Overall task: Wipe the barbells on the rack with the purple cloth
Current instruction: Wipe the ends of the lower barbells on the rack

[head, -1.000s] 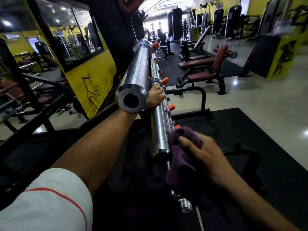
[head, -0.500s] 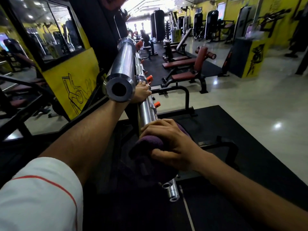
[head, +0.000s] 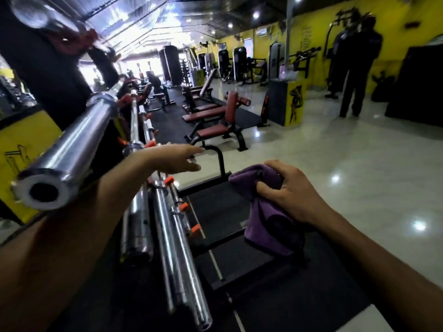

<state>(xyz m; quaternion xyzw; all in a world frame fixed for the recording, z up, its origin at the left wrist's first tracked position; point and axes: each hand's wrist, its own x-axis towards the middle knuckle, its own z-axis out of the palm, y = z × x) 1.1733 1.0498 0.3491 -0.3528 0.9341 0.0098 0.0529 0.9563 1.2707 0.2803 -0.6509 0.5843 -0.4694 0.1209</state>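
From the head view, the purple cloth [head: 266, 212] is seen bunched in the right hand [head: 291, 191], whose fingers are curled round its upper part while the rest hangs down below the fist. Cloth and right hand are held well apart from the barbells [head: 172, 238], out to their right and over the black floor mat [head: 239, 271]. The left hand [head: 172, 158] is stretched forward above the rack with fingers straight and spread a little; nothing is held in it, and whether it touches the bar beneath cannot be told. Several chrome barbells are seen lying side by side on the rack, separated by orange pegs [head: 183, 206]. A thicker barbell sleeve [head: 69, 154], blurred, is seen higher and to the left, its hollow end turned toward the camera. Red padded benches [head: 211, 133] are seen beyond, on the pale glossy floor [head: 335, 152], and a person in dark clothes [head: 354, 68] is seen standing by the yellow wall [head: 309, 44].
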